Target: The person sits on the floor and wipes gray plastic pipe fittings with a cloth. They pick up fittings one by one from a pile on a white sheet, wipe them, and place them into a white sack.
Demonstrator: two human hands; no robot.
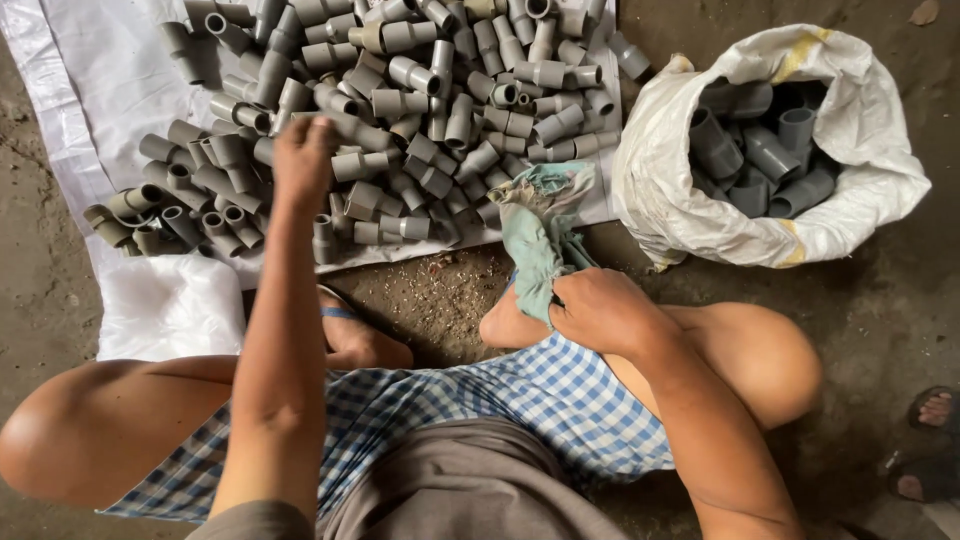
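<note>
A big heap of grey plastic pipe fittings [430,90] lies on a white plastic sheet [110,70] in front of me. My left hand [303,160] reaches into the heap, its fingers curled down among the fittings; whether it grips one is hidden by the back of the hand. My right hand [600,308] rests near my right knee, shut on a crumpled green rag [540,225] that trails up toward the heap.
A white woven sack [680,190] at the right stands open with more grey fittings [760,150] inside. I squat on a dirt floor in checked shorts, one foot in a sandal [345,330]. Another person's sandalled foot [935,410] shows at the right edge.
</note>
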